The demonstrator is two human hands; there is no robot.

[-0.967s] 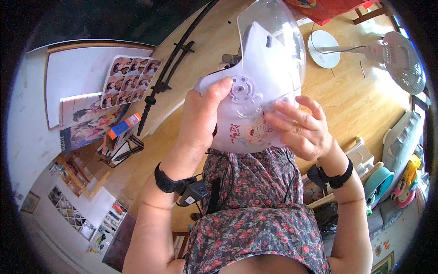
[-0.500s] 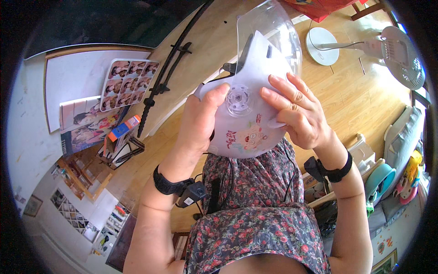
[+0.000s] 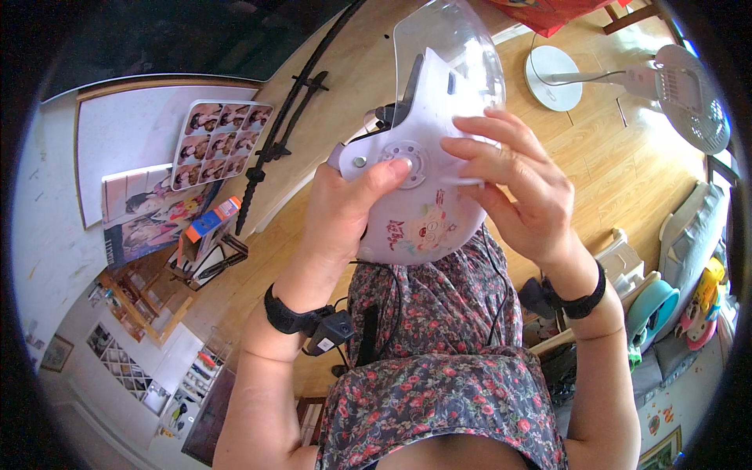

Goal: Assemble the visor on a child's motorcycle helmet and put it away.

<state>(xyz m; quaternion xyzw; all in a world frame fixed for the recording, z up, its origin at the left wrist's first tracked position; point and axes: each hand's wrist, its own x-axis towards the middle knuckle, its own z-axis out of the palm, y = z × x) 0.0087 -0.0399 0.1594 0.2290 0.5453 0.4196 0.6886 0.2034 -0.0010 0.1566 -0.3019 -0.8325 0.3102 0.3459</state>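
Observation:
In front of me, above my lap, I hold a pale lilac helmet (image 3: pixel 427 207) with a cartoon print on its side. A clear curved visor (image 3: pixel 450 47) extends from it toward the top of the view. My left hand (image 3: pixel 345 207) grips the helmet's left edge, its thumb resting on the round visor mount (image 3: pixel 406 164), where several small holes show. Beside that thumb is a silver snap (image 3: pixel 359 162). My right hand (image 3: pixel 517 176) is bent against the helmet's other side, with its fingertips near the visor's edge. A thin pale tab (image 3: pixel 470 182) pokes out beneath those fingers.
A white fan (image 3: pixel 685 98) stands on the wooden floor at far right. To the left are a photo-covered panel (image 3: pixel 219 145), an orange and blue box (image 3: pixel 211 219) and a long dark rod (image 3: pixel 270 137). A grey sofa (image 3: pixel 681 258) with toys lies to the right.
The helmet and visor have shifted slightly left and up. My left thumb has slid right onto the mount, uncovering the snap. My right fingers have shifted, and the mount's holes now show more plainly.

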